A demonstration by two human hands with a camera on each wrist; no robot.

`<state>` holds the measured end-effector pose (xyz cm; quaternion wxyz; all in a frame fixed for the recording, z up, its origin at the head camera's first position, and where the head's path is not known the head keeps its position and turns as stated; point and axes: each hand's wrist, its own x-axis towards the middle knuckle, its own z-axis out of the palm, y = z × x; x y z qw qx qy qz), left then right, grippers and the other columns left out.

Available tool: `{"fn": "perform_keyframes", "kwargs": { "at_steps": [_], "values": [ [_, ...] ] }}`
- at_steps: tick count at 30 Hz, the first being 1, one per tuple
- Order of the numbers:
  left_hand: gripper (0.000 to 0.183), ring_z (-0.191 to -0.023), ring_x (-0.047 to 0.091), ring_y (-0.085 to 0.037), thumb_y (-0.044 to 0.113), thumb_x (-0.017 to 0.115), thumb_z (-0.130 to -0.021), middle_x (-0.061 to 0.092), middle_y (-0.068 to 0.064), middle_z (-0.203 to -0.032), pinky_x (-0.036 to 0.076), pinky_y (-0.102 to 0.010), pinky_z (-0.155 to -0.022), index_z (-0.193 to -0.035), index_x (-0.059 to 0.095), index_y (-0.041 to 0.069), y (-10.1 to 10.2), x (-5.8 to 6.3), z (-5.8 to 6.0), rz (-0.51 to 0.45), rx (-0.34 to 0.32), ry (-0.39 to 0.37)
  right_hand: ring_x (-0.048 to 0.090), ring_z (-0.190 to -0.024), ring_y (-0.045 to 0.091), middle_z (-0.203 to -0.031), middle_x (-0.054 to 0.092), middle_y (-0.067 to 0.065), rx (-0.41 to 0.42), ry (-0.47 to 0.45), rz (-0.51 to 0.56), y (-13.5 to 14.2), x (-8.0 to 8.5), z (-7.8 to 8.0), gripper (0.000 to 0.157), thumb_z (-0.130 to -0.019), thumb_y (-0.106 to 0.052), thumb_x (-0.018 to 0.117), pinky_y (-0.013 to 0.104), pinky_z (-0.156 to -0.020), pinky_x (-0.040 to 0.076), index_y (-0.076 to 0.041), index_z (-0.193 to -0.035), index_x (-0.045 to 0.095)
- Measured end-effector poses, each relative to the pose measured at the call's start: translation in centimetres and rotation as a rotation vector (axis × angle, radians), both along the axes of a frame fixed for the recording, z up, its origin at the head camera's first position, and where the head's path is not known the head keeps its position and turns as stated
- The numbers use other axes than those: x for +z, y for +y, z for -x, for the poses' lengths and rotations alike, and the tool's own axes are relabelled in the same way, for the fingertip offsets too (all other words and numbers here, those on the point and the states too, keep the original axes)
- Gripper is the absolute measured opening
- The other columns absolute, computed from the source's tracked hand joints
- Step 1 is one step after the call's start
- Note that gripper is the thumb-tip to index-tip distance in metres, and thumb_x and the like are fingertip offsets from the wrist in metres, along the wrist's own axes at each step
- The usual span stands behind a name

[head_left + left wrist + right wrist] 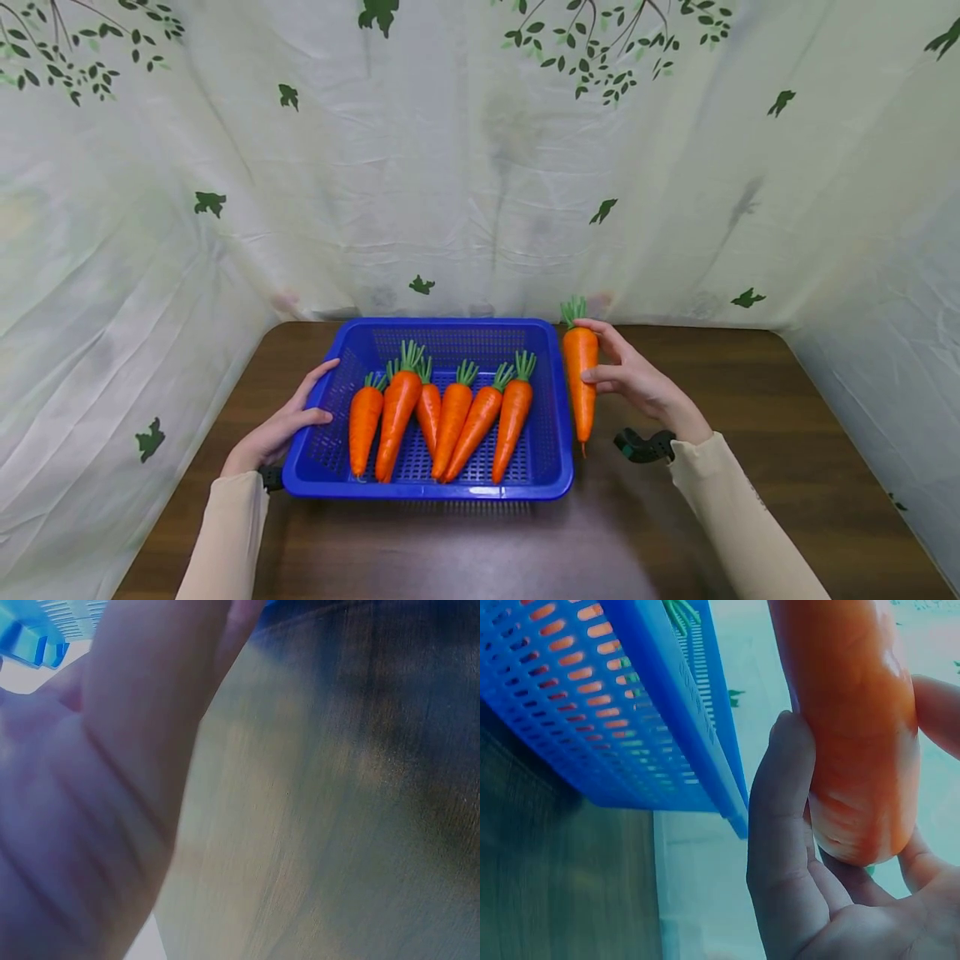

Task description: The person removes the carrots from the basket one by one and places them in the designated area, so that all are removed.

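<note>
My right hand (637, 371) holds an orange carrot (581, 375) with a green top, just outside the right rim of a blue plastic basket (555, 417). In the right wrist view the thumb and fingers lie around the carrot (855, 735), beside the basket's slotted wall (577, 712). At the basket's left side, my left hand (281, 429) grips the rim, its thumb over the edge. The left wrist view shows mostly the hand (97, 787), and its fingertips are hidden there. Several carrots (453, 421) lie side by side inside the basket, green tops toward the far side.
Basket and hands are over a dark brown wooden table (420, 558). Behind it and along both sides hangs a pale cloth (450, 208) printed with green leaves. A black band (645, 446) is on the right wrist.
</note>
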<state>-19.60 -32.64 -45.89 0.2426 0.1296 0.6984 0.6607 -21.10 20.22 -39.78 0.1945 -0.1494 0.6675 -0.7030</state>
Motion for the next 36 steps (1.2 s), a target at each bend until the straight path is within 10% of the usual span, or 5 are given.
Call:
{"fn": "perform_keyframes", "kwargs": {
  "at_steps": [36],
  "values": [
    [0.076, -0.115, 0.045, -0.037, 0.006, 0.045, -0.095, -0.001, -0.027, -0.148, 0.047, -0.060, -0.081, -0.151, 0.005, 0.038, -0.1, -0.3, 0.0, -0.030, -0.002, 0.003, 0.057, -0.092, 0.028, -0.150, 0.013, 0.020, -0.095, -0.012, -0.104, 4.0, -4.2, 1.8, 0.076, -0.087, 0.001, 0.058, 0.040, -0.078, 0.052, -0.010, -0.150, 0.018]
  ]
}}
